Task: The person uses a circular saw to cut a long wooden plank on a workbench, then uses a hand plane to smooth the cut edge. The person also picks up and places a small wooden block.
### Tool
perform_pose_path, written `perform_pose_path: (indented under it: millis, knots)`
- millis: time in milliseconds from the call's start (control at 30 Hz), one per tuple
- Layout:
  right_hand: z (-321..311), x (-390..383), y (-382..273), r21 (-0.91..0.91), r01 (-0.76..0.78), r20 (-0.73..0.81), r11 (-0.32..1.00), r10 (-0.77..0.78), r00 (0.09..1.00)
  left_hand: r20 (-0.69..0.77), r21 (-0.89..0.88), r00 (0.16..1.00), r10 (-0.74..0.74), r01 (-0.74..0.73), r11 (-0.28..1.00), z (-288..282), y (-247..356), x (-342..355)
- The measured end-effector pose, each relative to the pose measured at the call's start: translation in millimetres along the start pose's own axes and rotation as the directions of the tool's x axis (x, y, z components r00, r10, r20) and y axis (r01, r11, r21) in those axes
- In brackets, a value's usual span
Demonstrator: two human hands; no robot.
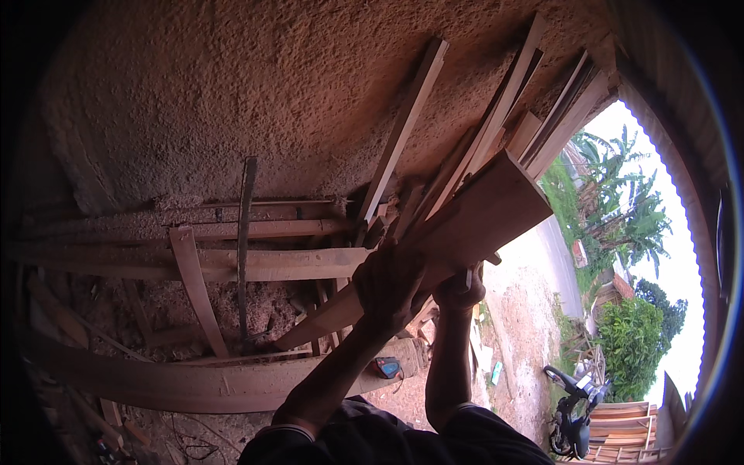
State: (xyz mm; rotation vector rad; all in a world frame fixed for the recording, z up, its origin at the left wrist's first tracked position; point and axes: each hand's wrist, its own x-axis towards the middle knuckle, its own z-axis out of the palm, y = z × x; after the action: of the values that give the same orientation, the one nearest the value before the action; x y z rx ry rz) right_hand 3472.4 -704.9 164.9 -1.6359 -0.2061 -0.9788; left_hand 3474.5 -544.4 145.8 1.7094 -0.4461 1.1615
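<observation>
At the left, long beams (294, 264) run sideways below a rough brown wall (232, 101), crossed by a short slanted piece (198, 294) and a thin dark strip (246, 232). Lower down, a wide curved plank (194, 381) carries a blue and black device (388, 367) near its right end. Toward the middle and right, leaning planks (403, 128) rise against the wall, crowding the space beyond the wooden board (496, 213). Farther right are green plants (639, 341) and a motorcycle (572, 418), well apart from the hands.

The board slants up to the right in front of the person; where its lower left end stops is hard to tell in the shadow. Beams hem in its left side, while its squared right end points toward bright, open ground (519, 310).

The left hand (390, 288) is clamped on the board, forearm angled up to the right. The right hand (459, 291) is curled at the board's lower edge, forearm nearly upright; I cannot tell what its fingers close on
</observation>
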Motion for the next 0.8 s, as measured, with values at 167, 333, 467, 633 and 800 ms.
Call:
perform_pose_path:
  millis: [167,333,467,633,800]
  knots:
    - [29.1,7.0,-35.6,0.491,0.042,-0.084,0.870,-0.001,0.996,0.046,0.050,0.997,0.054,-0.057,0.997,0.2,-20.4,16.4]
    - [31.7,16.6,-50.1,-0.150,0.171,-0.263,0.974,-0.207,0.942,-0.003,0.034,0.995,0.100,-0.100,0.994,7.6,-26.4,18.2]
    - [30.8,17.8,-48.4,-0.415,0.207,-0.228,0.886,-0.322,0.919,0.024,0.034,0.996,0.084,-0.084,0.996,9.7,-19.9,11.8]
    - [35.9,16.0,-54.5,-0.274,0.136,-0.322,0.952,-0.225,0.920,0.012,0.031,0.997,0.080,-0.081,0.996,12.4,-14.7,8.7]
    - [39.8,13.0,-62.9,-0.151,0.086,-0.327,0.985,-0.132,0.936,0.007,0.015,0.997,0.073,-0.073,0.997,11.9,-10.9,4.9]
